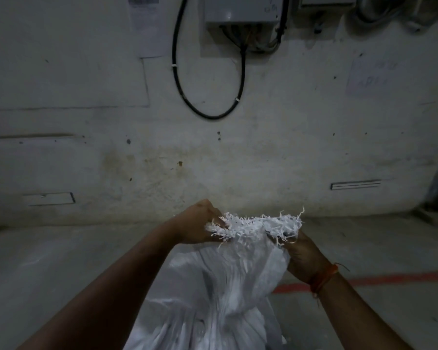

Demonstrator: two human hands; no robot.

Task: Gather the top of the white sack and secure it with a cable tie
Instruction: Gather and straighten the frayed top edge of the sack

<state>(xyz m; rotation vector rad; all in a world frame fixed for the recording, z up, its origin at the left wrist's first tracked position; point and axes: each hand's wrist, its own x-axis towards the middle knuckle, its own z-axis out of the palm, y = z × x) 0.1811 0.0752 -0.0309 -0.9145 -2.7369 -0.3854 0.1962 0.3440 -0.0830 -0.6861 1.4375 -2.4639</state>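
Both hands are clamped on the sack top. Our left hand (200, 223) grips the frayed edge from the left, fingers curled into the fabric. Our right hand (302, 256) grips it from the right and a bit lower, wrist wearing an orange thread band (324, 276). The hands sit apart, with the bunched mouth stretched between them.

The sack (228, 286) hangs below the hands, standing on the floor (48, 261) close to us, its cloth pleated and pulled up toward the grip. Its frayed rim (258, 223) sticks up between and above the hands.

Step in hand, as we judge it: gathering, partly done. The mouth is drawn up but still wide, not yet a tight neck. No cable tie is visible anywhere; we cannot tell whether one is tucked in a palm.

Next move likely calls for bringing the hands together, passing the whole bunch to one hand, and freeing the other to fetch and loop the tie under the frayed rim.

Farther off: a red line (390, 277) on the floor right of the sack, then the wall (137, 147) with a box (240, 11) and a looping black cable (213, 114).
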